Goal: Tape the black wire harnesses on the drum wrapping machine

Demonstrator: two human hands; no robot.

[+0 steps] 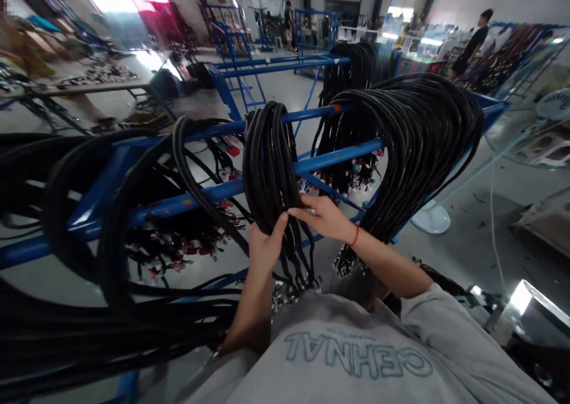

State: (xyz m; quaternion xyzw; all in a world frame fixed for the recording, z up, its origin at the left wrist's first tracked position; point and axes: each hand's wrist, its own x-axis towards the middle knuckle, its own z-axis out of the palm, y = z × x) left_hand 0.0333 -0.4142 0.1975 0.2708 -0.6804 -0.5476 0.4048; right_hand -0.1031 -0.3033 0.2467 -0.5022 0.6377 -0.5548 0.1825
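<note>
A bundle of black wire harnesses [271, 160] in corrugated sleeving hangs over two blue rails in front of me. My left hand [266, 245] curls around the bundle's left side below the front rail, its thumb laid across the strands. From the right, my right hand [324, 215] pinches at the same bundle, its fingertips close to the left thumb. Some of the right fingers are hidden behind the strands. Below the hands, the harness ends [294, 280] hang down near my grey shirt.
The blue rack [342, 152] carries a thick row of harnesses [418, 125] on the right and more looped harnesses [80, 178] on the left. A white fan base [430, 216] stands on the floor at right. A person [472, 44] is at the back right.
</note>
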